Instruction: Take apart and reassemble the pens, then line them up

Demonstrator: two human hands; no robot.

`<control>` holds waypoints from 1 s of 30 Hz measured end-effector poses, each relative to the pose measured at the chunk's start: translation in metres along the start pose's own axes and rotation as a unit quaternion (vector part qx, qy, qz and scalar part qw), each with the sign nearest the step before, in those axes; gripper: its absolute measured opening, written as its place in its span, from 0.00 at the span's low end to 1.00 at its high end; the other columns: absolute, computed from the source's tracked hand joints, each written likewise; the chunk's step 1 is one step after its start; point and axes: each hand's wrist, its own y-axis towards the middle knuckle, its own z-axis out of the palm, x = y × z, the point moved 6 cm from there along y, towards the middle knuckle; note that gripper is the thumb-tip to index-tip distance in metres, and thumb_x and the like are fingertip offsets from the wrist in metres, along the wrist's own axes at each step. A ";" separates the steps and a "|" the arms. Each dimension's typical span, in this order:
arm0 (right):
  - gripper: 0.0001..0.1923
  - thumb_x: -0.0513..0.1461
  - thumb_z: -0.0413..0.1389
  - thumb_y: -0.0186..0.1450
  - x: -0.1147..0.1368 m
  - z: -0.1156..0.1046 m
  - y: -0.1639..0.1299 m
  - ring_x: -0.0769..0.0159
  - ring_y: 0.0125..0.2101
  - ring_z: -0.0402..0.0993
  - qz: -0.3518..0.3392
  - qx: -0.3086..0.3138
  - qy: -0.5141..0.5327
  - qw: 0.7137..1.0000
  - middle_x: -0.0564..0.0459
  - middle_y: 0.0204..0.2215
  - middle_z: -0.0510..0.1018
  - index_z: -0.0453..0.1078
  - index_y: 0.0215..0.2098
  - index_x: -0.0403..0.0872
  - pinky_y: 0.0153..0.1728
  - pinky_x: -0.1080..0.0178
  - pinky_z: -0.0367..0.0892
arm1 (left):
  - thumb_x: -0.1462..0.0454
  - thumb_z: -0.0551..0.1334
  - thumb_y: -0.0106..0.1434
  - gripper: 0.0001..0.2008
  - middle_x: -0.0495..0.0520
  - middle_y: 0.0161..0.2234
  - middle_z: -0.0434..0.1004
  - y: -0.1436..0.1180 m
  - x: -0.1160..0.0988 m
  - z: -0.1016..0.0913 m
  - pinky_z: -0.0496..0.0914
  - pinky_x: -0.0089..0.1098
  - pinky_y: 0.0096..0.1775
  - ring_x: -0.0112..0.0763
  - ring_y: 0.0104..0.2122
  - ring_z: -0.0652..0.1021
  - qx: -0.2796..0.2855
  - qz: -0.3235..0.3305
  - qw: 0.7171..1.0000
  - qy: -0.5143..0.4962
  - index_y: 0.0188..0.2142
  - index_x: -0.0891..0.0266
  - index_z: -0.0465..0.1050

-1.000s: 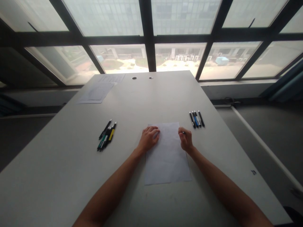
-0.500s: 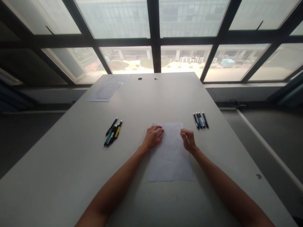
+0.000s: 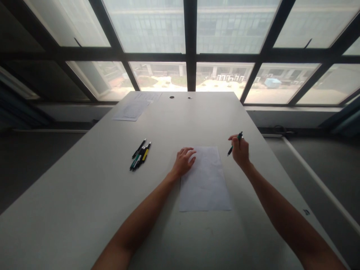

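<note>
grey table (image 3: pixel 84 210); right hand (image 3: pixel 241 152) grips pen (image 3: pixel 234 144); left hand (image 3: pixel 184 161) flat on paper (image 3: pixel 206 183)

left hand (image 3: pixel 184 161) flat on paper sheet (image 3: pixel 204 179) | right hand (image 3: pixel 240 152) grips pen (image 3: pixel 234 144) beside sheet | bench (image 3: pixel 84 202)

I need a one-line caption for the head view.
Left hand rests on white paper sheet; right hand holds a dark pen above the grey table.
</note>
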 end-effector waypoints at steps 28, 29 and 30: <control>0.18 0.29 0.45 0.68 -0.061 0.036 0.000 0.52 0.46 0.66 -0.115 0.350 -0.472 0.801 0.36 0.44 0.76 0.77 0.42 0.41 0.46 0.55 0.57 | 0.56 0.62 0.56 0.16 0.59 0.37 0.83 -0.030 0.260 -0.160 0.72 0.33 0.42 0.40 0.39 0.81 -0.005 -0.373 0.917 0.139 0.38 0.64 0.79; 0.18 0.29 0.45 0.68 -0.056 0.034 0.000 0.52 0.46 0.66 -0.110 0.334 -0.465 0.812 0.36 0.43 0.77 0.77 0.44 0.41 0.46 0.54 0.57 | 0.55 0.63 0.55 0.16 0.59 0.35 0.84 -0.028 0.263 -0.160 0.72 0.33 0.41 0.40 0.38 0.81 -0.005 -0.378 0.916 0.133 0.37 0.63 0.79; 0.18 0.30 0.45 0.68 -0.050 0.033 0.000 0.53 0.46 0.66 -0.105 0.317 -0.457 0.825 0.36 0.43 0.77 0.77 0.45 0.41 0.46 0.54 0.57 | 0.54 0.64 0.55 0.16 0.58 0.34 0.83 -0.025 0.264 -0.160 0.72 0.33 0.40 0.40 0.37 0.81 -0.008 -0.378 0.917 0.127 0.36 0.63 0.79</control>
